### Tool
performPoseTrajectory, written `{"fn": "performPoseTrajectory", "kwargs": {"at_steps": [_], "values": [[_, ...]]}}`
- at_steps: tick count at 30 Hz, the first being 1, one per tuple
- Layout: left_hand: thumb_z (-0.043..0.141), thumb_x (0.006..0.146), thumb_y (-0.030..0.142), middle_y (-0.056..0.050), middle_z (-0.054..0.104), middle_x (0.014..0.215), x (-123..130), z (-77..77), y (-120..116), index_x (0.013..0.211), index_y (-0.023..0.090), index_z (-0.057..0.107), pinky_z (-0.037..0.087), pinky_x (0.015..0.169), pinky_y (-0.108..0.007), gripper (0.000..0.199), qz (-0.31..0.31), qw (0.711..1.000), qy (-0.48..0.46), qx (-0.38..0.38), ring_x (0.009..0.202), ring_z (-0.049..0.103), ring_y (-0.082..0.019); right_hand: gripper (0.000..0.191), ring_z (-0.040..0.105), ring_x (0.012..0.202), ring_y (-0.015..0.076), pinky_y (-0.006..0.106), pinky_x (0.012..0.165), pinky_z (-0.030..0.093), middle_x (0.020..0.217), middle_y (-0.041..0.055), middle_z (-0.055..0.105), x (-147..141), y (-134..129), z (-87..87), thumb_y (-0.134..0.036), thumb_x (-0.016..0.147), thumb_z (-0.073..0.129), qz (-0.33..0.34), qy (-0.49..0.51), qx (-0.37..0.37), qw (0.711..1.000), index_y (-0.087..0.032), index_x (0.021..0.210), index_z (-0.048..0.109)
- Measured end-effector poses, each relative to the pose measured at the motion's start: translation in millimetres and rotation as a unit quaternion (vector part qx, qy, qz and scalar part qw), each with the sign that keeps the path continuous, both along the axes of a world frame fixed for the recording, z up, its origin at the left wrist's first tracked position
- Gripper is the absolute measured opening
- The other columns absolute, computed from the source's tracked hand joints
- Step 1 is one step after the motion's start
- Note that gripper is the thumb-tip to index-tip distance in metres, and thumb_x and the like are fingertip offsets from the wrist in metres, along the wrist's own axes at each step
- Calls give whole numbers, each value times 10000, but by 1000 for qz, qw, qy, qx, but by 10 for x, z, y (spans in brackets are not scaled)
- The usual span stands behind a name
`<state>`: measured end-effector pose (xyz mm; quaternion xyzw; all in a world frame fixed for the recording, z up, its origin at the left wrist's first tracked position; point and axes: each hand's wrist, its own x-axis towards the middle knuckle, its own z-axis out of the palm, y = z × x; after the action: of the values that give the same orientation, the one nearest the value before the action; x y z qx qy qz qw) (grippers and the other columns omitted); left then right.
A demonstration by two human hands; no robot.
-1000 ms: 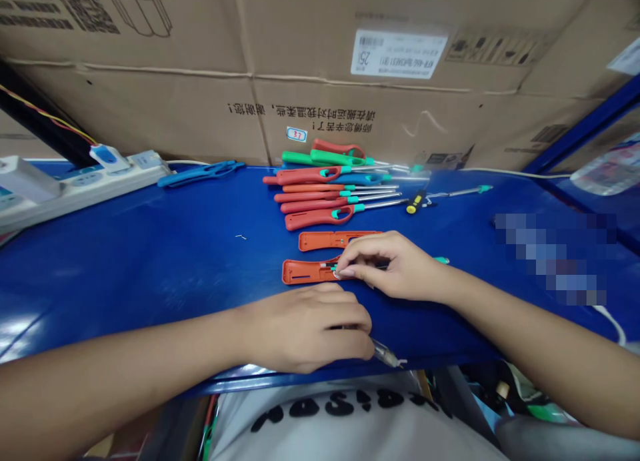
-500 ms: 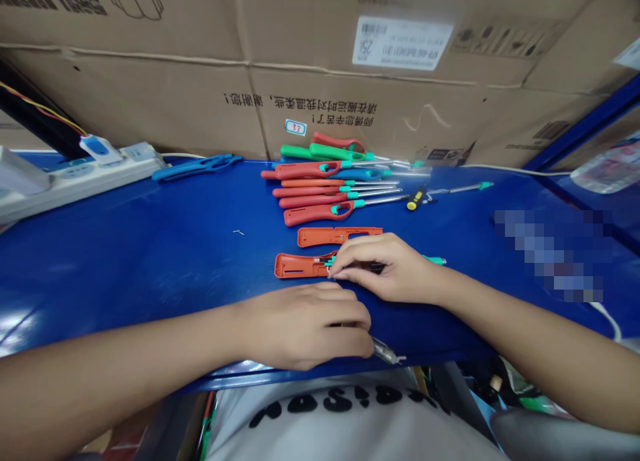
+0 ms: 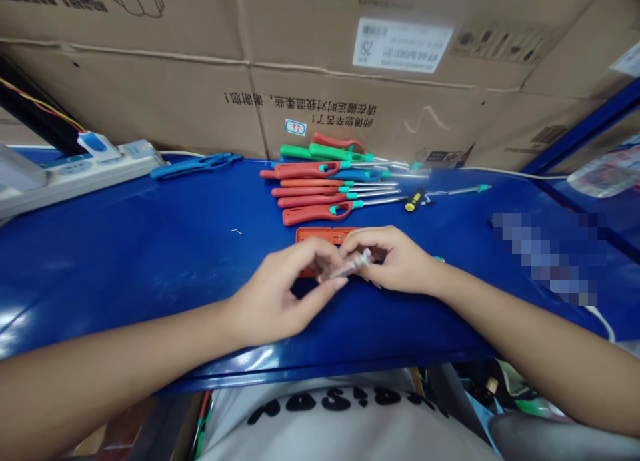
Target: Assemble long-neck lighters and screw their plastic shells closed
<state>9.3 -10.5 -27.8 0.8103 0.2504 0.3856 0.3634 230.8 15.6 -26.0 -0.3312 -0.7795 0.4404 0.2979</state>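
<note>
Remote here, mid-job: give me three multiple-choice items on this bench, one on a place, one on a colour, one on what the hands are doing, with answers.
1. Where does the yellow-and-black screwdriver lie?
A. On the power strip
B. On the blue workbench, right of the red long-nozzle lighters
C. In the left hand

2. What colour is the plastic lighter shell under the hands?
A. Orange
B. Green
C. White

3. What are the left hand and right hand doing?
A. Lying flat, apart
B. Gripping the screwdriver
C. Pinching a small translucent part between their fingers

Answers:
1. B, it lies beyond the lighters' metal tips.
2. A, its uncovered edge shows orange.
3. C, the part sits between both hands' fingers.
</note>
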Motion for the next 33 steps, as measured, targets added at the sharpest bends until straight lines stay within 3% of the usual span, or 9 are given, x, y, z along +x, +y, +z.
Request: {"fn": "performPoseTrajectory", "kwargs": {"at_steps": [2,5,12,17,21,28,33], "values": [[652,926,190,-9,631,932,2,-5,42,1048,195,534,544,763,-240,170,60,994,-55,-73,816,633,-117,115,518,492,55,178,459,428,682,-25,619,6,1,11,-262,890,674,-1,8,-47,999,-148,884,689],[701,888,251,-6,625,898,8,-1,114,1019,185,545,548,777,-264,213,102,978,-98,-153,828,630,-130,134,538,462,54,170,426,457,667,-30,614,12,-9,31,-288,887,688,-8,5,-80,997,-155,879,689],[766,824,282,-13,668,860,9,19,161,1084,159,605,554,692,-257,329,101,964,-103,-225,765,644,-129,216,661,470,126,219,475,574,554,-26,639,27,-15,23,-357,906,682,-10,31,-152,988,-147,942,652],[774,825,312,-56,738,966,6,36,150,1065,147,682,595,825,-335,305,88,960,-95,-248,875,697,-173,240,692,525,135,224,497,584,615,-1,676,37,-24,22,-382,919,668,-8,30,-159,987,-148,947,626],[707,893,338,-69,760,1071,-18,58,153,1067,170,731,578,883,-344,243,87,968,-62,-227,962,708,-196,264,662,487,126,223,469,574,581,-16,660,29,-17,35,-410,915,669,-24,55,-164,985,-158,931,591],[592,977,332,-46,745,1048,-42,48,167,1118,220,737,550,859,-322,232,99,988,9,-116,904,680,-176,251,621,440,106,208,445,566,532,-52,612,21,6,26,-394,907,679,-29,78,-157,984,-170,927,567],[602,965,329,-43,736,997,-41,43,165,1097,213,742,548,785,-300,225,103,988,2,-118,821,665,-162,270,574,415,93,224,428,574,529,-78,561,30,16,20,-429,916,659,-35,88,-149,984,-181,950,559]]}}
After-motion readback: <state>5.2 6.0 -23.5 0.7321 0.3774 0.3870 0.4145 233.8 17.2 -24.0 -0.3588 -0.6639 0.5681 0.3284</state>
